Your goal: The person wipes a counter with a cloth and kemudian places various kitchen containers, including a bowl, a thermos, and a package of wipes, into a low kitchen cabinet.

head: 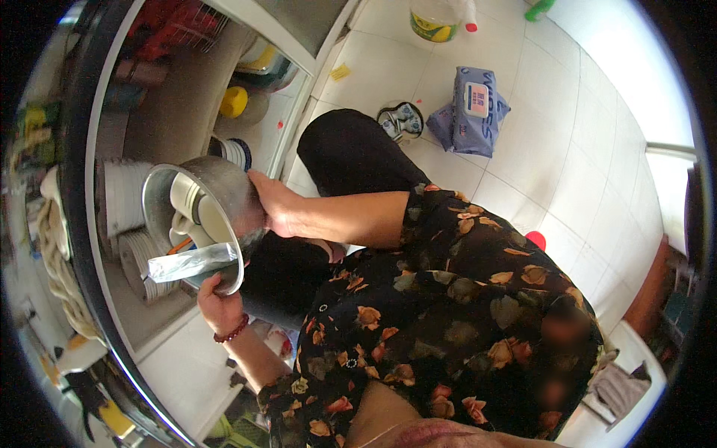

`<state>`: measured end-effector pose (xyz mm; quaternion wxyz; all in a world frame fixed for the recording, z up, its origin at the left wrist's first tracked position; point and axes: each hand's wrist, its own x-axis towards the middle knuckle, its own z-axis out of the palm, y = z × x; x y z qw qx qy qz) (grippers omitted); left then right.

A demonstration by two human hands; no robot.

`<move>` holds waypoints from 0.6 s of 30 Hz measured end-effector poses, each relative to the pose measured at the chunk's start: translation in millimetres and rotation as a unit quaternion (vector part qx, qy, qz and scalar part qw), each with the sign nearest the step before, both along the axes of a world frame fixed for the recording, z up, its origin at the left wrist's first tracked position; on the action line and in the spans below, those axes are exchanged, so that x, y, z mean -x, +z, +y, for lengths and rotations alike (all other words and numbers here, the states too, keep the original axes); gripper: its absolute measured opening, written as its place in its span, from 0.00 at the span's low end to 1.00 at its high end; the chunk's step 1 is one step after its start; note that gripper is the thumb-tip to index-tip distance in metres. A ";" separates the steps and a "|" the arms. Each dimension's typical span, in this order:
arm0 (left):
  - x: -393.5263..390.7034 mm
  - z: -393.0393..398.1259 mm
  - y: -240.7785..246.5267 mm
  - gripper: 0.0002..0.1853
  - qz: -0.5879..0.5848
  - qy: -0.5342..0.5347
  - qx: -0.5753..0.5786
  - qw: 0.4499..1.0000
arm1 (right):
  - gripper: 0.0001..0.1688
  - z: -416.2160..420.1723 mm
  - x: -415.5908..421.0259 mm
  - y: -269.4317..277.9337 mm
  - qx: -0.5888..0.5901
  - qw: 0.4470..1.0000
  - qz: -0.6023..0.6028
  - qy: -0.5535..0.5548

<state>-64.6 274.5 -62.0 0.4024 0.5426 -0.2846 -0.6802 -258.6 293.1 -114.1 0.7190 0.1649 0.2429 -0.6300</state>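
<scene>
A stainless steel pot or deep basin (224, 173) is tilted on its side between my two hands, its mouth facing the cupboard. My right hand (277, 206) presses against its outer wall near the base. At the near rim, my left hand (221, 308), with a red bead bracelet at the wrist, grips the edge with the thumb on top. Inside lie a white cup or bowl (184, 193), other pale ceramic pieces (217, 221), and a thin orange item (180, 245). A clear plastic-wrapped packet (193, 263) sticks out over the rim.
An open low cupboard holds stacked white plates (140, 260), stacked bowls (232, 151) and a yellow item (234, 102). On the tiled floor are a wipes pack (475, 126), a patterned ceramic piece (402, 120) and a clear jug (434, 25). The dark counter edge (84, 185) curves above.
</scene>
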 end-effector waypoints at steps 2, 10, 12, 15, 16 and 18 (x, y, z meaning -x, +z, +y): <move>-5.2 -5.9 -6.8 0.15 0.012 -0.020 0.018 1.000 | 0.25 -0.6 -9.0 -9.7 0.022 0.997 0.069 0.001; -8.4 -23.1 1.5 0.27 0.009 -0.047 -0.002 0.999 | 0.20 -3.7 -49.7 -8.8 -0.005 0.925 0.360 -0.117; 5.8 -22.7 14.6 0.26 -0.022 -0.057 -0.002 0.998 | 0.20 -17.6 -63.9 -30.5 0.023 0.893 0.413 -0.180; -10.1 -37.3 5.9 0.23 0.012 -0.057 0.012 0.998 | 0.20 -19.6 -64.6 -17.1 0.022 0.901 0.382 -0.207; -8.6 -32.9 8.7 0.18 -0.024 -0.023 0.028 0.999 | 0.23 -15.9 -65.1 -6.5 0.037 0.880 0.430 -0.200; -16.7 -33.6 2.8 0.15 0.061 -0.059 -0.029 0.996 | 0.27 -4.1 -68.7 -4.7 0.019 0.863 0.494 -0.105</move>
